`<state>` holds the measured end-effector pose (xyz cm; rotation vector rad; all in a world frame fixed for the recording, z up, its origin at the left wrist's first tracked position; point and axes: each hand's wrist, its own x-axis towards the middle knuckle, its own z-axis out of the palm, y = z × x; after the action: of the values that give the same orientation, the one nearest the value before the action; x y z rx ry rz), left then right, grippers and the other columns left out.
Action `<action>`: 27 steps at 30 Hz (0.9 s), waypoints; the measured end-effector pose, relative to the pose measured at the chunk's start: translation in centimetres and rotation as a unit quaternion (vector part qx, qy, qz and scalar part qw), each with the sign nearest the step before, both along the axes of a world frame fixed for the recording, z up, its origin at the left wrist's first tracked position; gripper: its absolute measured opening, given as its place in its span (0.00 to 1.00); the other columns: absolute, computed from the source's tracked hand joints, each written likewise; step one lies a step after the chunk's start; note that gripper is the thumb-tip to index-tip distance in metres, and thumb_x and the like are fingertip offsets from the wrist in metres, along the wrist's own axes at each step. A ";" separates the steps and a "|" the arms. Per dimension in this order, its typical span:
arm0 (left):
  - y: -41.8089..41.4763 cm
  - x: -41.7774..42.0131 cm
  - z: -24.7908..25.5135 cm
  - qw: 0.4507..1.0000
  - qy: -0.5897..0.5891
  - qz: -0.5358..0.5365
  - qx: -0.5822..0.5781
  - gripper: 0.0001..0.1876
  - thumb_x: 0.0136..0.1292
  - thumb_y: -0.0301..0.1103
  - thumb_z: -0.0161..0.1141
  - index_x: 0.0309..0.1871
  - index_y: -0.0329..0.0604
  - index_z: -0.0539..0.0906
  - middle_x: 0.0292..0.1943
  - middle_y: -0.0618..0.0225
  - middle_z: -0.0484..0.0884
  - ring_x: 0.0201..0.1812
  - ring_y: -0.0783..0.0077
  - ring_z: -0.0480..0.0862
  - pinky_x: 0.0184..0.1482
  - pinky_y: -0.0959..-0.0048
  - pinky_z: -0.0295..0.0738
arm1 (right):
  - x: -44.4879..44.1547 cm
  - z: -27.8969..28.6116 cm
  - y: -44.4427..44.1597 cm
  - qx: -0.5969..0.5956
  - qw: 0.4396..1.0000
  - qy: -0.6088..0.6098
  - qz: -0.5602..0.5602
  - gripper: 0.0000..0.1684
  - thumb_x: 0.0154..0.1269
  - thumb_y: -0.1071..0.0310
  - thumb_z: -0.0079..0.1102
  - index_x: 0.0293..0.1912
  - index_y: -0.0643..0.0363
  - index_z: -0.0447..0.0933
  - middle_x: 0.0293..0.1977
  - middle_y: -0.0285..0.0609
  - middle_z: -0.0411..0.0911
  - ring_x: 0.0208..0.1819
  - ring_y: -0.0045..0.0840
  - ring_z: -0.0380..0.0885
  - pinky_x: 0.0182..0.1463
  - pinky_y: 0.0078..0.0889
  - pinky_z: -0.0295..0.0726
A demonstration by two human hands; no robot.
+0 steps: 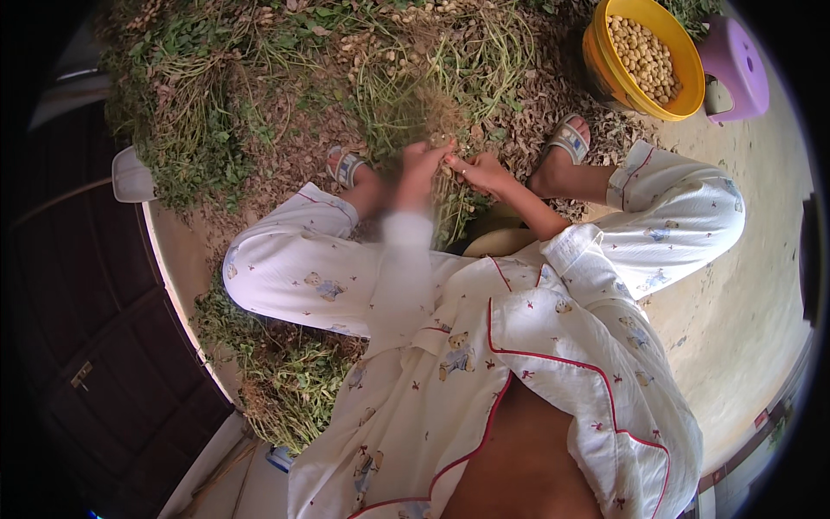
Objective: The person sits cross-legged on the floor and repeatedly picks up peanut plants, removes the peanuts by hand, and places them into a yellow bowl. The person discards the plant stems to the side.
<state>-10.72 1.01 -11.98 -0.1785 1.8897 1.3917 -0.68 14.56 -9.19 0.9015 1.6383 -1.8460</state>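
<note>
Both hands meet between my knees at a pulled-up peanut plant [445, 207], whose leafy stems hang toward my lap. My left hand [420, 165] is blurred and closed around the plant near its root end. My right hand [483, 174], with a ring on one finger, has its thumb and fingers pinched on the same plant, beside the left fingertips. Small pale bits, perhaps pods, show at the fingertips; the exact grip is partly hidden. Just beyond the hands lie fine brown roots [444, 110] and a heap of peanut plants [402, 123] with pods still attached.
A yellow bucket [692, 78] of picked peanuts [642, 58] stands at upper right, beside a purple plastic stool [739, 71]. Dry leaves [551, 84] cover the ground around my sandalled feet. More plants [298, 383] lie behind my left knee. A dark door [117, 324] is at left.
</note>
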 end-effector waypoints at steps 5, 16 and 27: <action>0.1 0.4 -0.5 1.000 -0.004 0.003 0.007 0.10 0.55 0.30 0.70 0.37 0.34 0.85 0.33 0.69 0.84 0.32 0.80 0.79 0.34 0.76 0.72 | 0.2 -3.4 -0.3 0.018 0.997 0.064 -0.041 0.24 0.64 0.49 0.61 0.25 0.60 0.77 0.14 0.30 0.68 0.12 0.14 0.60 0.14 0.22 0.54; 1.0 0.7 -0.3 0.999 0.016 -0.012 -0.045 0.10 0.56 0.29 0.68 0.39 0.32 0.85 0.34 0.69 0.85 0.32 0.81 0.79 0.34 0.76 0.73 | 0.1 -1.1 0.3 -0.092 0.994 0.017 -0.057 0.16 0.68 0.56 0.56 0.30 0.57 0.71 0.17 0.29 0.66 0.16 0.13 0.62 0.16 0.17 0.54; 2.1 1.9 -3.0 0.995 0.084 -0.015 -0.051 0.09 0.55 0.31 0.71 0.33 0.34 0.87 0.28 0.72 0.85 0.27 0.84 0.76 0.30 0.77 0.72 | 0.7 -1.3 -0.7 -0.233 0.906 -0.014 -0.354 0.05 0.69 0.72 0.45 0.36 0.57 0.71 0.22 0.35 0.69 0.21 0.17 0.67 0.19 0.15 0.61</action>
<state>-8.79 3.06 -14.93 -0.0855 2.0967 1.3262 0.07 13.87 -10.50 1.3918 0.8004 -2.5224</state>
